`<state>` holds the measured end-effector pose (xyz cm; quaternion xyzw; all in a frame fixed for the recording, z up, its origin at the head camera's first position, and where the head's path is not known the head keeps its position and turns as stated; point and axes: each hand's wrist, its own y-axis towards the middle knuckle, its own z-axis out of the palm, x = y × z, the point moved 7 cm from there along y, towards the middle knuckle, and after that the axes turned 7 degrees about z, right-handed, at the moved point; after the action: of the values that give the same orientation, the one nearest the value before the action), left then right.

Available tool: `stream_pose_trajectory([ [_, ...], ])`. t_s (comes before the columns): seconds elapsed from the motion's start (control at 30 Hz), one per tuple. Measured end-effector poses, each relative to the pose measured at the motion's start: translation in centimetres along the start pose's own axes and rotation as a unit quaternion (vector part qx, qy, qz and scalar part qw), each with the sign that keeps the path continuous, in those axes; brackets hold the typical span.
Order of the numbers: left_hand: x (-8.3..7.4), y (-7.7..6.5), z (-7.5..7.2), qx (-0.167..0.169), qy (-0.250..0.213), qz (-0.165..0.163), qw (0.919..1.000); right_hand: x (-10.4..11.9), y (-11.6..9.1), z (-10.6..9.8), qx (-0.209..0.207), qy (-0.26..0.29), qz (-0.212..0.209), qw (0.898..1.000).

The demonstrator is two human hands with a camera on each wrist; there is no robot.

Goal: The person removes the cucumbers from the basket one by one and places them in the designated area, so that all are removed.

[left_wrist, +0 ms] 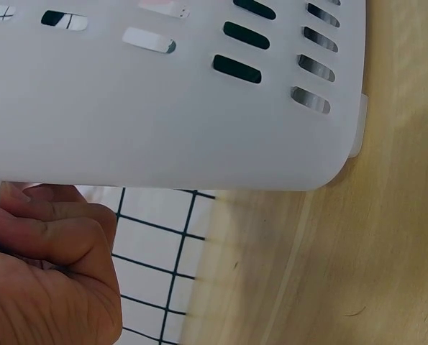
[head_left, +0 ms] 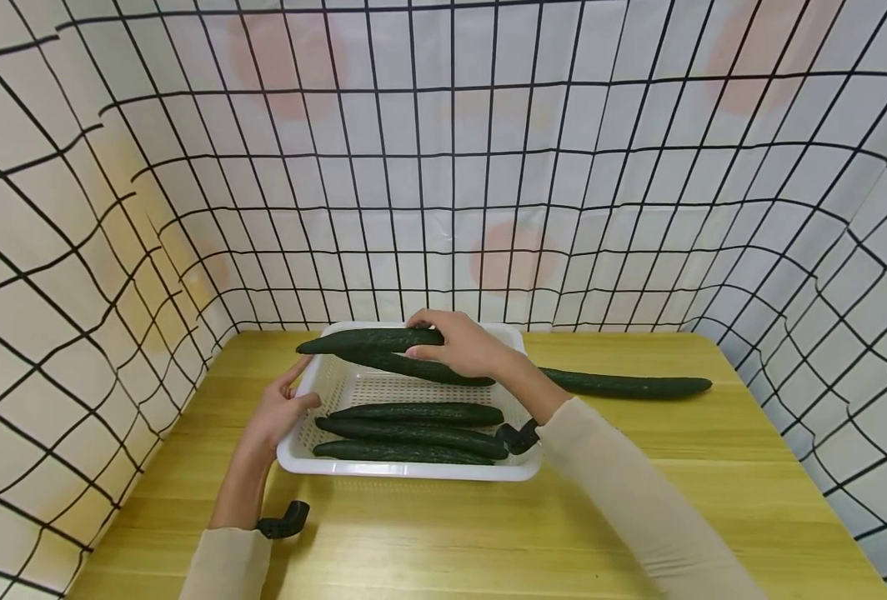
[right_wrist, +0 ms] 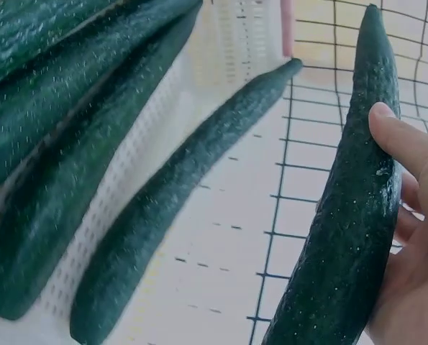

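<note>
A white plastic basket (head_left: 406, 470) with slotted sides stands on the table. Its left rim is gripped by my left hand (head_left: 277, 414), whose curled fingers show at the basket's edge in the left wrist view. My right hand (head_left: 464, 343) holds a dark green cucumber (head_left: 372, 339) above the back of the basket, thumb on one side and fingers on the other. Just under it, another cucumber (head_left: 436, 369) lies along the basket's back. Three more cucumbers (head_left: 417, 412) lie side by side at the front. In the right wrist view the held cucumber (right_wrist: 350, 215) is apart from the others.
One cucumber (head_left: 631, 385) lies on the wooden table (head_left: 413, 542) right of the basket, its left end hidden behind my right forearm. Black wire grid (head_left: 451, 154) surrounds the table at the back and both sides, with a white patterned sheet behind it.
</note>
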<state>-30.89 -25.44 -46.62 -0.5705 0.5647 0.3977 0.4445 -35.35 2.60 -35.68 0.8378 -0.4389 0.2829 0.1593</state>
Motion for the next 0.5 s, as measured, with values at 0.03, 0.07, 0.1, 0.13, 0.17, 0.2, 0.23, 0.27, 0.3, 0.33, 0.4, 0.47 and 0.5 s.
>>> stream_pose_trajectory([
  [0.03,0.0,0.0,0.0,-0.001,0.0,0.0,1.0,0.0,-0.2,-0.3,-0.001,0.002,0.0,1.0],
  [0.07,0.1,0.1,0.0,-0.003,0.0,-0.001,1.0,0.0,-0.4,-0.6,-0.002,0.003,-0.002,1.0],
  [0.1,0.1,0.1,0.0,-0.005,0.001,-0.003,1.0,-0.1,-0.6,-0.9,-0.005,0.0,-0.003,1.0],
  [0.13,0.1,0.2,0.0,-0.005,0.002,-0.004,1.0,-0.3,-0.9,-1.2,-0.006,-0.002,-0.005,1.0],
  [0.17,0.1,0.2,0.0,-0.006,0.002,-0.007,1.0,-0.4,-1.1,-1.4,-0.008,-0.007,-0.009,1.0],
  [0.2,0.0,0.1,0.0,-0.005,0.003,-0.009,0.9999,-0.7,-1.3,-1.7,-0.011,-0.011,-0.011,1.0],
  [0.23,-0.2,0.1,0.0,-0.003,0.001,-0.011,0.9999,-1.0,-1.6,-1.9,-0.012,-0.013,-0.012,1.0],
  [0.27,-0.5,-0.1,0.1,-0.002,-0.001,-0.013,0.9999,-1.4,-1.8,-2.2,-0.015,-0.017,-0.015,1.0],
  [0.3,-0.8,-0.3,0.1,-0.001,-0.003,-0.015,0.9999,-1.7,-2.0,-2.4,-0.019,-0.019,-0.016,1.0],
  [0.33,-1.3,-0.5,0.1,0.001,-0.005,-0.015,0.9999,-2.1,-2.3,-2.7,-0.021,-0.02,-0.017,0.999],
  [0.4,-2.2,-1.1,0.2,0.003,-0.009,-0.014,0.9999,-2.9,-2.8,-3.2,-0.026,-0.02,-0.017,0.999],
  [0.47,-2.9,-1.5,0.3,0.005,-0.011,-0.011,0.9999,-3.8,-3.4,-3.7,-0.034,-0.02,-0.014,0.999],
  [0.5,-3.1,-1.7,0.3,0.005,-0.011,-0.009,0.9999,-4.2,-3.8,-4.0,-0.037,-0.02,-0.012,0.999],
])
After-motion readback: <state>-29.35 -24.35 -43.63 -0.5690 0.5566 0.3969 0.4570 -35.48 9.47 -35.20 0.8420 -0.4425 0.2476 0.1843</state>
